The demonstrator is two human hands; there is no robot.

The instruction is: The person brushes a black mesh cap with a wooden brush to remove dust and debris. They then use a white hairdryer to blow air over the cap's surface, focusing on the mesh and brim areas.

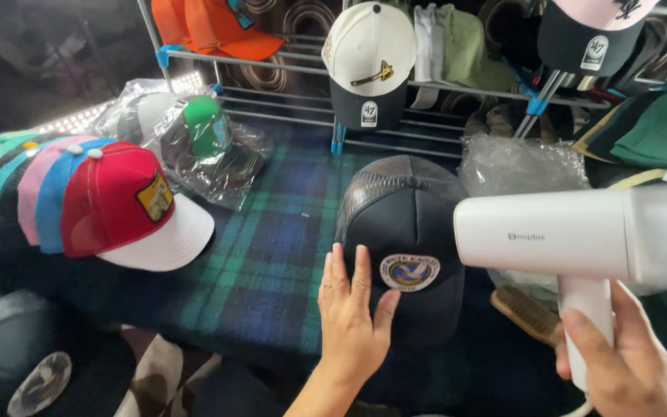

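Low at the frame's right, my right hand grips the white steamer aimed at the black cap mid-frame, which my left hand, fingers together, steadies flat before any steam shows.

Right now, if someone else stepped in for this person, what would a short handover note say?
Left hand: open, flat against the front of the black mesh cap, beside its round patch.
Right hand: gripping the handle of the white handheld steamer, nozzle end toward the cap, apart from it.
The cap sits on the plaid cloth. A row of coloured caps lies to the left, bagged caps behind.
No steam visible; whether the cap has been treated cannot be told.
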